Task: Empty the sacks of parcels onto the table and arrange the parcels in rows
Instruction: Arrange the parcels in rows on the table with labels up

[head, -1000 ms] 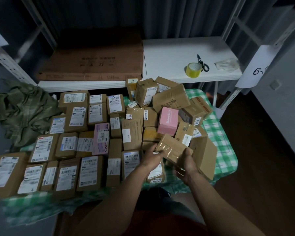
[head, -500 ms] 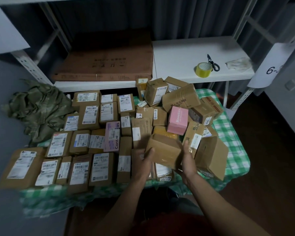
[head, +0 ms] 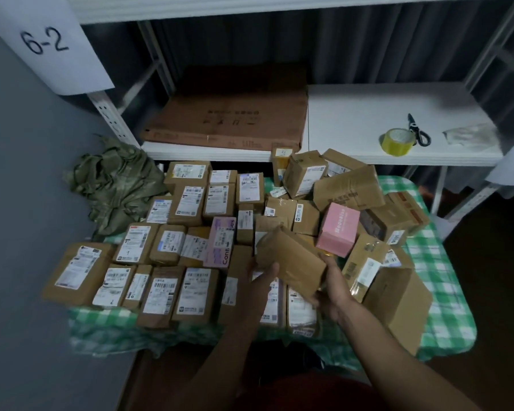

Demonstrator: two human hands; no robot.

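Note:
A table with a green checked cloth (head: 445, 295) carries many cardboard parcels. On its left half, labelled parcels (head: 161, 295) lie in rows, labels up. On the right half, parcels sit in a loose heap, among them a pink box (head: 337, 229) and a large tilted carton (head: 398, 304). I hold a brown taped parcel (head: 291, 259) tilted above the table's front middle. My left hand (head: 263, 272) grips its left end and my right hand (head: 333, 289) grips its lower right end. An empty green sack (head: 116, 185) lies crumpled at the table's far left.
A white metal shelf (head: 353, 114) stands behind the table, holding a flat brown carton (head: 229, 120), a roll of yellow tape (head: 398, 142), scissors (head: 417, 133) and a crumpled white bag (head: 469, 136). A paper sign "6-2" (head: 45, 40) hangs upper left. Dark floor lies to the right.
Both hands have lifted the brown parcel off the heap and carried it left and up over the rows, turning it. The camera has swung left.

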